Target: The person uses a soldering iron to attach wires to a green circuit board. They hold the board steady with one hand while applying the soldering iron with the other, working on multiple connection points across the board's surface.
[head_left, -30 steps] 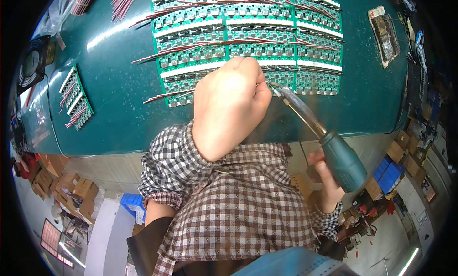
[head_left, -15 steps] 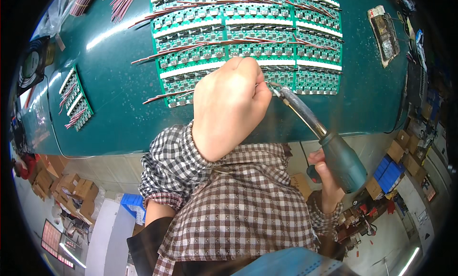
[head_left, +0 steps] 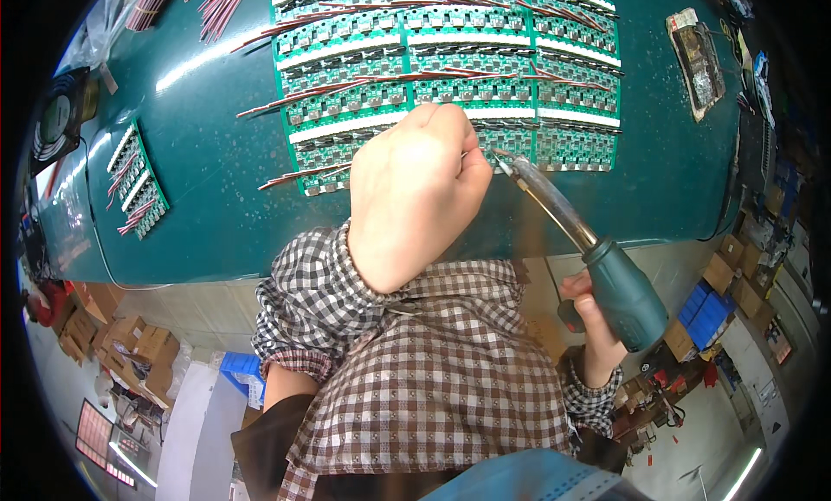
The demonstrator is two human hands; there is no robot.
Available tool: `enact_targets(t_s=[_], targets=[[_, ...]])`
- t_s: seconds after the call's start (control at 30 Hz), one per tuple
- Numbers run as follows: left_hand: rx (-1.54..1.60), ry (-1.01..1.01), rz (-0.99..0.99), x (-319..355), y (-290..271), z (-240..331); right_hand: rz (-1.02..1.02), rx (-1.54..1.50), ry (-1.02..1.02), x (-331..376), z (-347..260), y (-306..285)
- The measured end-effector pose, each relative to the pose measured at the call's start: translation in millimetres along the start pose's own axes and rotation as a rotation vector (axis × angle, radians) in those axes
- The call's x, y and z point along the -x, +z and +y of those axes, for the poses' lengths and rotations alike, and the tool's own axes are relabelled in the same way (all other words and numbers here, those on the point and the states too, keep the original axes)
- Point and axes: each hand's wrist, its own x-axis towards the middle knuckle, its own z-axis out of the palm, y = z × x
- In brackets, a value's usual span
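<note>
My left hand (head_left: 417, 194) is closed in a pinch over the nearest row of green circuit boards (head_left: 576, 148). A thin wire seems to show at its fingertips; most of it is hidden by the fingers. Around the green handle of a soldering iron (head_left: 625, 298) my right hand (head_left: 597, 332) is wrapped, mostly behind it. The iron slants up and to the left. Its tip sits at the boards, just right of my left fingertips. Red and black wires (head_left: 346, 84) lie in bunches across the board rows.
A small separate board panel with wires (head_left: 138, 185) lies on the green table (head_left: 216, 215) at the left. Wire bundles (head_left: 223, 12) are at the far left. A worn, dark-stained block (head_left: 695, 64) lies at the right, and a round black fan-like device (head_left: 62, 112) stands at the left edge.
The soldering iron has shifted very slightly to the right, its tip still beside my left fingertips. My left hand has hardly moved.
</note>
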Motion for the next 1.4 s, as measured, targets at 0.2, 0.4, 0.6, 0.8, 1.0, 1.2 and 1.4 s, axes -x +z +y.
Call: enact_targets(t_s=[0.2, 0.4, 0.6, 0.8, 1.0, 1.2, 1.4], targets=[[-0.021, -0.015, -0.064, -1, -4, 2, -0.008, -0.012, -0.009, 1, 2, 0], [-0.038, -0.009, -0.068, -1, -4, 2, -0.039, -0.015, -0.019, 1, 17, -10], [-0.044, -0.011, -0.069, -1, -3, 3, -0.067, 0.030, -0.012, -1, 15, -12], [-0.034, -0.012, -0.062, -1, -3, 3, -0.042, -0.004, 0.004, 1, 11, -11], [-0.036, -0.010, -0.077, 0, -5, 2, -0.008, -0.003, -0.018, 2, 2, 1], [0.014, -0.023, -0.107, -2, -5, 5, 0.201, -0.254, -0.076, -13, 5, -25], [-0.019, -0.084, -0.122, 0, -15, 5, 0.806, -0.225, -0.553, -33, -13, -82]])
